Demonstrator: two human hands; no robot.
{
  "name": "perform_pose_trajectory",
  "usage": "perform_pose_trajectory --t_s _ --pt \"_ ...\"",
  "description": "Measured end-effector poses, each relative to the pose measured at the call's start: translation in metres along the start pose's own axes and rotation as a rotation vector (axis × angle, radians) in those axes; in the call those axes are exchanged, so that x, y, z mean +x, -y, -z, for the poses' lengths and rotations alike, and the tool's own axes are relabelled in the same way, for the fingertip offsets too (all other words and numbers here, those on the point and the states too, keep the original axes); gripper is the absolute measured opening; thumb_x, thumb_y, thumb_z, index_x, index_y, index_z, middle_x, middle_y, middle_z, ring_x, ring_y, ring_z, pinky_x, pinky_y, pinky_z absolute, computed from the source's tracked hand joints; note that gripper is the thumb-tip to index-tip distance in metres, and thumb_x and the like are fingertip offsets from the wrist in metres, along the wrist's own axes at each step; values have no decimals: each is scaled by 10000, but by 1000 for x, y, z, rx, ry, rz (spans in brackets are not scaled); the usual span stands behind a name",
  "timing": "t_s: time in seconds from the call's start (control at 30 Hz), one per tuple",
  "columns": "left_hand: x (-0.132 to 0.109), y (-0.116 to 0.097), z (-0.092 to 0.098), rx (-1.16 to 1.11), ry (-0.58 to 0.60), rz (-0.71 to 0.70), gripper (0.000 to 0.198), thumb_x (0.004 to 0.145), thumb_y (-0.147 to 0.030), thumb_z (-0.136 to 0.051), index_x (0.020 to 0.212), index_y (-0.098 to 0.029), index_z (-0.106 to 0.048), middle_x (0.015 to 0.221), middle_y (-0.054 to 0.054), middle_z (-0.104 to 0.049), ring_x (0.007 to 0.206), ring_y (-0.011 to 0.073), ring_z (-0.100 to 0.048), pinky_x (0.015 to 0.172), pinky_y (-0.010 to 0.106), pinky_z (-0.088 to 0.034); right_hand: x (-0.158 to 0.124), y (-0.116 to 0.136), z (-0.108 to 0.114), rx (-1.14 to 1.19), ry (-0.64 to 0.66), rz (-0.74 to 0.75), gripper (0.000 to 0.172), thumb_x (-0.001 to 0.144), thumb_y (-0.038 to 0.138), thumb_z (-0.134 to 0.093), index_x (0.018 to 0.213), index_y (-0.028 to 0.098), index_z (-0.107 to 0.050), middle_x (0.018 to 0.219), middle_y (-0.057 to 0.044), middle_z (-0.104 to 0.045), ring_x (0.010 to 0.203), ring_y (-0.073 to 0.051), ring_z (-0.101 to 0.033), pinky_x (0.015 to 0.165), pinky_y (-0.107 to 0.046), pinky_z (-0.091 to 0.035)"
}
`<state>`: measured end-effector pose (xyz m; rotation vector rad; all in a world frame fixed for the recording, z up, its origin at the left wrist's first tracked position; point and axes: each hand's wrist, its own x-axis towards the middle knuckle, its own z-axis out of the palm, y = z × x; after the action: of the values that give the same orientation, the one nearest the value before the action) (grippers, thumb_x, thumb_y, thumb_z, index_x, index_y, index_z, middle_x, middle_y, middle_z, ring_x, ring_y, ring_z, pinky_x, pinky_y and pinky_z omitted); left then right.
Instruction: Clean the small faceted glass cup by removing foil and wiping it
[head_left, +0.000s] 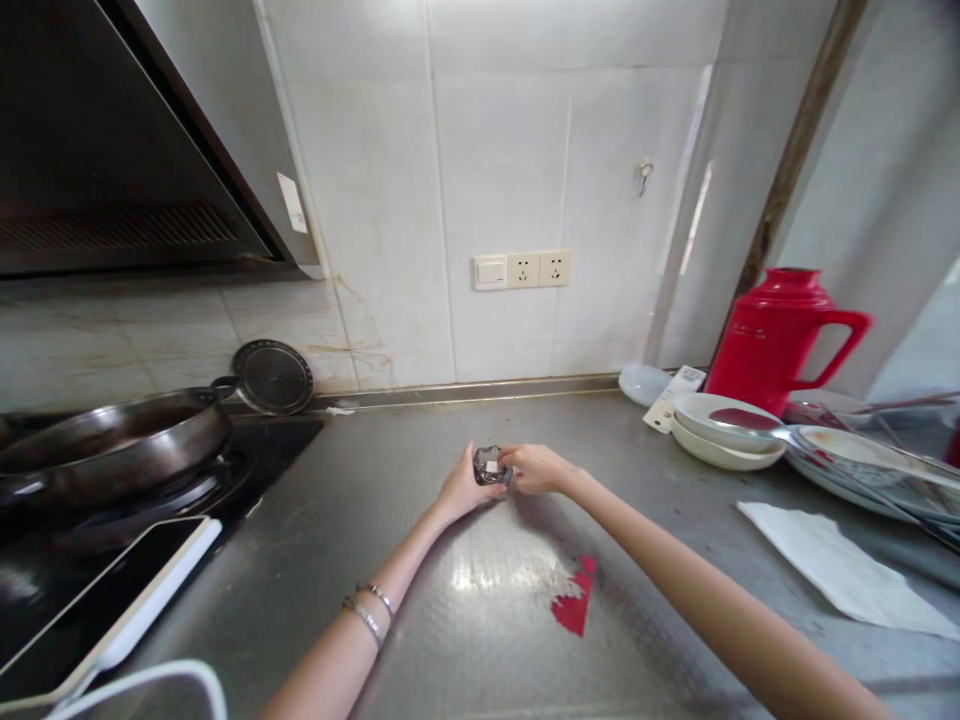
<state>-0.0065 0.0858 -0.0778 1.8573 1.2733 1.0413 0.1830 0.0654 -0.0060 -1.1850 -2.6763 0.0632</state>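
Observation:
Both my hands meet over the middle of the steel counter (420, 620), far from me. My left hand (462, 488) and my right hand (537, 468) hold a small dark shiny object (490, 466) between their fingertips, just above the counter. The object is too small to tell what it is; a pale patch shows on its top. Two bracelets (369, 608) ring my left wrist.
A dark wok (112, 440) sits on the black hob at left, a round lid (271, 377) leaning on the wall behind. A white-edged tablet (97, 610) lies near left. Stacked bowls (724, 428), a red thermos jug (780, 335) and a white cloth (840, 570) are at right.

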Motion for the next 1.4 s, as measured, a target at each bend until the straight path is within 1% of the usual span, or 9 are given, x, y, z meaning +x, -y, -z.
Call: perform_pose_trajectory --t_s 0.1,0.23,0.37,0.5,0.77,0.9,1.03,1.2,1.4 --pt "-2 -5 3 66 16 -28 850 508 -392 -840 1248 -160 -491 1163 143 -638 1072 291 -592 919 385 -438 5 -4 3 13 52 11 314 674 124 -545 897 256 -722 1025 -35 -708 825 -204 -667 635 -230 -443" --pt "-5 -14 6 180 7 -73 651 534 -437 -810 1081 -158 -590 949 79 -697 851 239 -647 752 319 -479 14 -8 0 41 102 49 377 652 102 -547 940 273 -722 1059 -14 -705 884 -204 -669 683 -225 -450" --pt "-7 -19 8 176 16 -95 625 558 -404 -795 1103 -179 -588 963 60 -708 857 233 -656 731 302 -478 18 -3 -4 44 122 95 438 678 121 -536 1062 275 -680 1185 -22 -654 970 -227 -655 725 -253 -462" --pt "-7 -19 7 142 24 -121 571 580 -356 -786 1092 -195 -593 977 45 -714 863 220 -660 732 285 -477 18 8 -1 -66 135 48 470 694 145 -552 1133 291 -633 1180 -51 -647 905 -261 -671 659 -295 -472" --pt "-6 -12 7 157 13 -136 585 568 -376 -798 1085 -195 -593 988 46 -711 876 224 -658 722 283 -472 23 7 15 -104 241 -7 177 732 206 -599 870 272 -687 994 -46 -692 866 -250 -667 621 -269 -456" --pt "-6 -12 6 170 10 -126 568 567 -382 -798 1065 -197 -595 960 40 -717 854 220 -665 692 275 -474 24 10 16 -54 344 65 304 735 122 -560 994 245 -661 1119 -47 -658 953 -226 -648 691 -249 -461" --pt "-7 -14 5 174 5 -131 521 580 -367 -789 1031 -190 -599 927 41 -721 819 207 -668 674 261 -467 24 20 13 -98 323 -34 402 739 172 -575 1128 272 -607 1209 -68 -612 960 -262 -649 688 -286 -478" --pt "-6 -11 6 195 2 -134 546 563 -375 -798 1035 -198 -590 940 40 -716 838 216 -662 684 268 -467 24 22 12 -137 291 -118 288 776 262 -574 1057 277 -633 1118 -78 -645 954 -282 -651 696 -310 -480" --pt "-6 -10 6 180 6 -144 544 567 -374 -792 1044 -205 -592 939 42 -713 832 211 -661 697 274 -478 28 21 16 -95 345 -64 207 768 210 -582 953 223 -673 1057 -72 -679 946 -239 -652 748 -272 -467"
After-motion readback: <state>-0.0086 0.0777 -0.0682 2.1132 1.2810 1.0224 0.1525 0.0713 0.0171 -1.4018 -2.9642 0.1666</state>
